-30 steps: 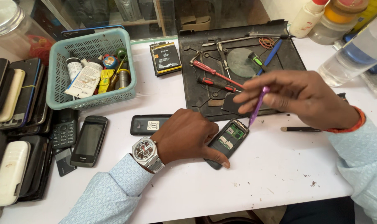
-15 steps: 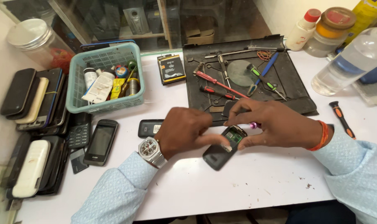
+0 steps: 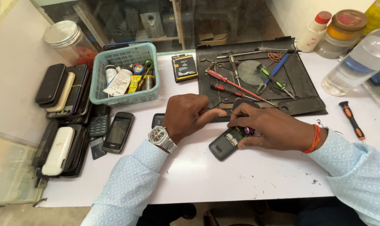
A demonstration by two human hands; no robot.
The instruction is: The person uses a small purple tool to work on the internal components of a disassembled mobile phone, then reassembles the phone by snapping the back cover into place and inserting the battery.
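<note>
Here the small dark phone (image 3: pixel 226 143) lies flat on the white worktop (image 3: pixel 223 175), back side up with its cover off, so its insides face the person. The right hand (image 3: pixel 273 127) rests over its upper end, fingers curled and pinching a little purple-tipped tool (image 3: pixel 248 130) down against the exposed parts; resting the hand on the phone probably steadies the tip. The left hand (image 3: pixel 188 115) lies just beside it, knuckles up, forefinger stretched toward the phone's top edge and the other fingers loosely folded, holding nothing that I can see. It seems to brace the phone so it does not slide. A wristwatch (image 3: pixel 160 136) sits on that wrist.

Behind the hands, a black mat (image 3: pixel 299 90) keeps screwdrivers (image 3: pixel 227 81) and tweezers within reach. A green basket (image 3: pixel 125 77) to the left gathers small bottles and tubes. Further left, spare phones (image 3: pixel 62 109) are stacked at the worktop's edge, out of the way. One orange-handled screwdriver (image 3: pixel 351 119) lies apart on the right, near a plastic bottle (image 3: pixel 357 62).
</note>
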